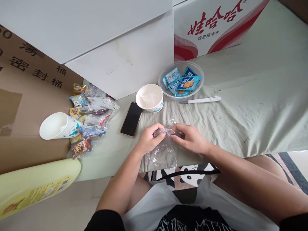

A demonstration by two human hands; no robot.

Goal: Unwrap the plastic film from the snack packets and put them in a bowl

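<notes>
A clear plastic bag (pixel 161 152) is gathered between my two hands and hangs down over the table's front edge. My left hand (pixel 152 138) pinches the bunched film with thumb and fingers. Close beside it, my right hand (pixel 189 138) grips the same gathered part from the other side. Just beyond my hands stands a white paper bowl (pixel 150 100) with a blue pattern; some clear film seems to lie inside it. A black phone (pixel 131 119) lies flat to its left, partly behind the bowl.
A clear round tub (pixel 202 72) holds several blue snack packets (pixel 188 82). In front of it lies a white utility knife (pixel 204 100). At left, a paper cup (pixel 60 126) rests tipped near a pile of wrapped snacks (pixel 93 112). Cardboard boxes (pixel 144 48) wall the back.
</notes>
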